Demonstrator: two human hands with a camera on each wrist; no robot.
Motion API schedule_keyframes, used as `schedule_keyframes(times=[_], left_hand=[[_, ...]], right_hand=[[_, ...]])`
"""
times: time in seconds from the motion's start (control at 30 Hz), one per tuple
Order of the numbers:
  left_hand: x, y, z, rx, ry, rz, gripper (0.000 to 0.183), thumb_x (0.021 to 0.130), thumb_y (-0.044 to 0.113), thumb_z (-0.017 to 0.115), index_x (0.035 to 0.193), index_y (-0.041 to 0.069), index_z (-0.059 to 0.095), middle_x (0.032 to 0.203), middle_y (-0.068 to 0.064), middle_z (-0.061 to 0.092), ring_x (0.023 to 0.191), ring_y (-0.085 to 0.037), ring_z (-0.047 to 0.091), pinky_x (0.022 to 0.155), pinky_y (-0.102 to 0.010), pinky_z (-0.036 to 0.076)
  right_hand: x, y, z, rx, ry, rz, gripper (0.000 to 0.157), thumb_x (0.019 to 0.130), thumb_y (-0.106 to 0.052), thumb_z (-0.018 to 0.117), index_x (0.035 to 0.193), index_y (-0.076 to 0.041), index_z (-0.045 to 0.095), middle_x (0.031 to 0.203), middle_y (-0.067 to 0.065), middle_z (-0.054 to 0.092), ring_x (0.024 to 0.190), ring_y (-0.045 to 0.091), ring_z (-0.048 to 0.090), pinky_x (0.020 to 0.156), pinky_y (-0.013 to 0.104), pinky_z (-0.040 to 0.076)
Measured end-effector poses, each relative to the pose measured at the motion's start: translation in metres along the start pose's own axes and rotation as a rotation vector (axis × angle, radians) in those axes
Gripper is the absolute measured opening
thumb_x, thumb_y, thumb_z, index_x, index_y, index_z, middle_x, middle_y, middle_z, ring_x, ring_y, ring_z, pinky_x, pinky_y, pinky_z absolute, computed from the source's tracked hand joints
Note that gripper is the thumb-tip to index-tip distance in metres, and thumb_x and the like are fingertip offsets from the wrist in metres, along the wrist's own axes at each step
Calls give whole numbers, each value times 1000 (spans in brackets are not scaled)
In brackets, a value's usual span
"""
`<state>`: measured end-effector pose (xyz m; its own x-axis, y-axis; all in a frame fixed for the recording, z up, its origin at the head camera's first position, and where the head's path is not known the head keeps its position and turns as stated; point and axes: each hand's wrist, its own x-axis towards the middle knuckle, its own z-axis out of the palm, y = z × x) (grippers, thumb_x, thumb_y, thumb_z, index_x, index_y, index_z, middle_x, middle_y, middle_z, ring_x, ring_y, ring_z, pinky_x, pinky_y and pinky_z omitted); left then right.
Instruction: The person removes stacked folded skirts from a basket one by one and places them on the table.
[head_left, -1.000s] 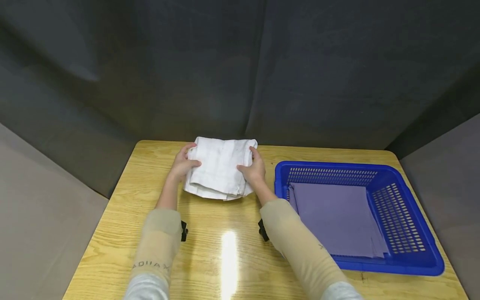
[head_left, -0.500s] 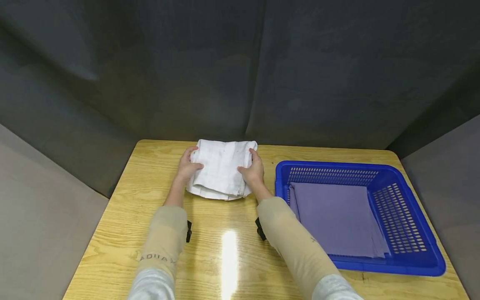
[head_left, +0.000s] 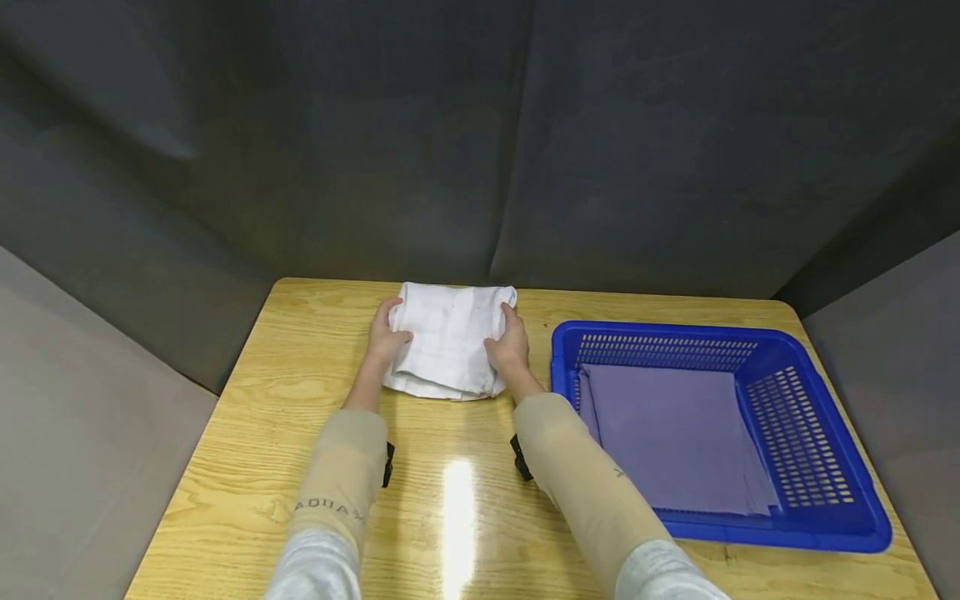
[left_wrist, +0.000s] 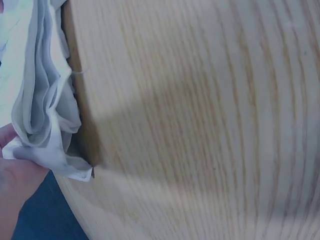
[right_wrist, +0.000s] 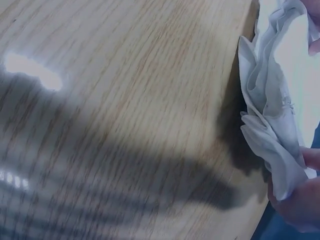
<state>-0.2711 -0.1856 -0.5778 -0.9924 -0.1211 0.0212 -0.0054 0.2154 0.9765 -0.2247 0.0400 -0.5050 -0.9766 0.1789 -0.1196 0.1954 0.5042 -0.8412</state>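
Near the table's far edge lies a folded white cloth (head_left: 447, 337), its layers stacked loosely. My left hand (head_left: 386, 337) grips its left side, thumb on top and fingers along the outer edge. On the right side my right hand (head_left: 510, 343) holds it the same way, thumb over the top layer. The left wrist view shows the cloth's folded layers (left_wrist: 45, 95) edge-on, with part of the left hand (left_wrist: 20, 182) below. In the right wrist view the layers (right_wrist: 272, 100) bulge and spread a little above the right hand (right_wrist: 300, 200). Fingers beneath the cloth are hidden.
A blue plastic basket (head_left: 817, 533) stands on the right of the wooden table (head_left: 247, 450), close to the right forearm. Inside it lies a folded purple cloth (head_left: 675, 442). A dark curtain (head_left: 375, 142) hangs right behind the table's far edge.
The white cloth has shifted slightly right and lower in the head view. My left hand has moved right with its edge; the right hand has barely moved. The basket stays in place.
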Motion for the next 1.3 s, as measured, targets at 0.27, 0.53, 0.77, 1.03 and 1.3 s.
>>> schedule_keyframes(times=[0.27,0.53,0.77,1.03,1.3], left_hand=[[-10,21,4,133,18,-126,75,65,-19,56,133,7,40,142,-15,31,132,-32,23,105,-45,27],[-29,43,3,164,15,-106,72,68,-18,52,134,5,38,142,-16,33,132,-32,24,107,-43,22],[-33,47,3,237,-20,-163,72,74,-15,54,138,4,30,144,-18,26,133,-34,20,108,-43,19],[-33,47,2,287,-20,-228,71,78,-8,56,141,9,27,145,-17,26,133,-33,21,108,-42,20],[-30,43,-2,367,-83,-297,72,82,3,56,144,12,21,147,-15,22,134,-35,19,107,-45,20]], right_hand=[[0,3,-1,-32,-49,-3,70,76,6,57,140,-8,32,138,22,35,125,36,35,105,41,27],[3,12,-1,-59,-110,15,71,76,7,54,141,-6,28,140,23,32,128,35,31,107,39,24],[5,16,2,-72,-137,50,72,78,5,55,142,-7,25,138,24,32,126,35,33,106,39,26],[6,20,4,-71,-155,70,71,80,3,55,143,-5,22,138,26,30,127,36,31,107,39,24],[5,20,5,-76,-178,119,71,83,-1,53,144,-7,18,139,26,29,127,37,30,106,40,25]])
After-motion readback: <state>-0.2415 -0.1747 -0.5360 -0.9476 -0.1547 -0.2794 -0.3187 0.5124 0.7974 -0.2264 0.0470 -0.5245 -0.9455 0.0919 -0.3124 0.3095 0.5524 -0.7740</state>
